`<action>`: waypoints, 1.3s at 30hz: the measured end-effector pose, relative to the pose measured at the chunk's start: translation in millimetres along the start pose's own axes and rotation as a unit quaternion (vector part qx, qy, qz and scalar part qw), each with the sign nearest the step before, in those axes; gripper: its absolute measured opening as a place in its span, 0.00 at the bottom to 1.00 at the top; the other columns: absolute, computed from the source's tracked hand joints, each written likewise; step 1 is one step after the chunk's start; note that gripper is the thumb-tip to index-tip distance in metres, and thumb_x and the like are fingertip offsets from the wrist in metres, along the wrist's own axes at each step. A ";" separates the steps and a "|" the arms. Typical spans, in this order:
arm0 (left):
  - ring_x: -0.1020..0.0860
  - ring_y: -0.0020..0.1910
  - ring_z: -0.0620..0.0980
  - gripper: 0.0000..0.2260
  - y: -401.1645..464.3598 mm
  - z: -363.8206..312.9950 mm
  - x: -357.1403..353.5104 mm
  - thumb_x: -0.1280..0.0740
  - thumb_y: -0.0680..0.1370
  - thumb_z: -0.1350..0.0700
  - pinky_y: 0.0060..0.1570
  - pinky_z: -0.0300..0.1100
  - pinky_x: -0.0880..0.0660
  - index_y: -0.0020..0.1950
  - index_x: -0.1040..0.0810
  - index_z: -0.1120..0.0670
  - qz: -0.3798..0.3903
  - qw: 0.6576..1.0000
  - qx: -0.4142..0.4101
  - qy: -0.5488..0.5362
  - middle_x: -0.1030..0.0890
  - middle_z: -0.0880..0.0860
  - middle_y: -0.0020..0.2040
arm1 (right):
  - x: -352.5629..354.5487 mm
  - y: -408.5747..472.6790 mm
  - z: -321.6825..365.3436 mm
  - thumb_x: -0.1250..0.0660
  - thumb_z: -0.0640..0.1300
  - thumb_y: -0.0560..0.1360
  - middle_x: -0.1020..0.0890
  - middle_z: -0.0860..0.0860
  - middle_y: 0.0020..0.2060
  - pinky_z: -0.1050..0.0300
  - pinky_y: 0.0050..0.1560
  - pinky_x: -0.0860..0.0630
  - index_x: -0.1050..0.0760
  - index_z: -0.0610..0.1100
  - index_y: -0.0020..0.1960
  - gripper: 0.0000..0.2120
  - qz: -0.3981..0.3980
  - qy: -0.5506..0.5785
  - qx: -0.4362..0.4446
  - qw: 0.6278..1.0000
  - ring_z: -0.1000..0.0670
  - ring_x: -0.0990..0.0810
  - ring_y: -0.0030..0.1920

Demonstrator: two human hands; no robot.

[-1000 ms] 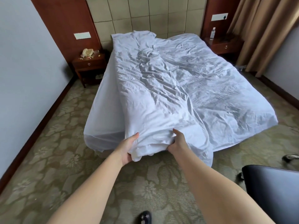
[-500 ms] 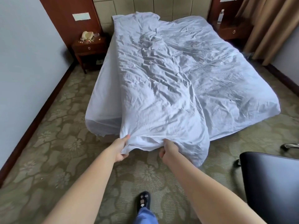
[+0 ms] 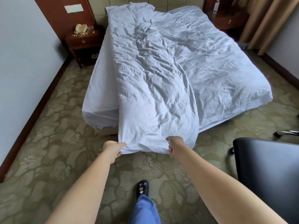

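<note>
You're pinching the near hem of the crumpled white fabric duvet (image 3: 153,88) — left hand (image 3: 114,148) and right hand (image 3: 175,145) level. Its long axis is running away from you.

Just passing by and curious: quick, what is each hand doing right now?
Left hand: grips the near edge of the white sheet.
Right hand: grips that same edge, further right.

Crumpled matt white cloth duvet cover (image 3: 153,97), glossy dark wood nightstand (image 3: 84,41), patterned pile carpet (image 3: 56,143).
</note>
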State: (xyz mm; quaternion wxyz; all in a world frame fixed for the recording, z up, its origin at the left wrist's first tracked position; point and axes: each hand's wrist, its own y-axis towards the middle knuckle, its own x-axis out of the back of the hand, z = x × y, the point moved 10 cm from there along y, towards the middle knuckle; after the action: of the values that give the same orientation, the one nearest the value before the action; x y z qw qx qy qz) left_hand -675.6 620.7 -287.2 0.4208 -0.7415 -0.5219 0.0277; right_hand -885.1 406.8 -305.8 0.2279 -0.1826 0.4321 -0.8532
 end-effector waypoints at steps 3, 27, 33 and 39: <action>0.22 0.36 0.51 0.09 -12.1 8.7 11.2 0.27 0.71 0.63 0.44 0.43 0.23 0.48 0.21 0.65 -0.054 0.997 -0.014 -0.060 0.20 0.59 0.44 | -2.1 -7.3 -4.9 0.39 0.36 0.78 0.34 0.48 0.31 0.58 0.24 0.40 0.29 0.37 0.52 0.03 0.008 -0.019 0.016 1.000 0.50 0.37 0.27; 0.19 0.37 0.57 0.11 -59.3 -58.2 -27.5 0.33 0.71 0.73 0.41 0.50 0.18 0.39 0.23 0.57 -0.001 0.971 -0.212 0.109 0.25 0.55 0.38 | -79.4 -96.5 90.3 0.40 0.40 0.76 0.25 0.46 0.46 0.54 0.37 0.39 0.34 0.45 0.46 0.03 -0.080 -0.524 0.502 0.683 0.40 0.22 0.45; 0.31 0.37 0.57 0.08 -84.1 -69.7 -30.0 0.40 0.73 0.67 0.32 0.44 0.36 0.38 0.33 0.55 -0.149 0.877 -0.326 0.320 0.32 0.54 0.44 | -91.9 -100.4 82.3 0.42 0.40 0.77 0.25 0.45 0.48 0.54 0.36 0.36 0.27 0.41 0.52 0.07 -0.055 -0.546 0.503 0.668 0.40 0.22 0.45; 0.33 0.32 0.54 0.13 -75.1 -41.8 -41.9 0.41 0.74 0.64 0.27 0.40 0.43 0.34 0.41 0.54 -0.083 0.863 -0.332 0.372 0.32 0.52 0.34 | -85.6 -89.6 63.4 0.40 0.33 0.73 0.25 0.43 0.46 0.54 0.37 0.36 0.27 0.39 0.50 0.08 0.003 -0.594 0.498 0.632 0.40 0.22 0.47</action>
State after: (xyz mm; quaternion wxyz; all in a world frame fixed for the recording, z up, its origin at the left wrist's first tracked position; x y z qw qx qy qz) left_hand -730.9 570.1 -227.9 0.3136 -0.7463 -0.3644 -0.4603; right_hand -802.5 459.0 -206.6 0.4938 -0.5074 -0.2865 -0.6454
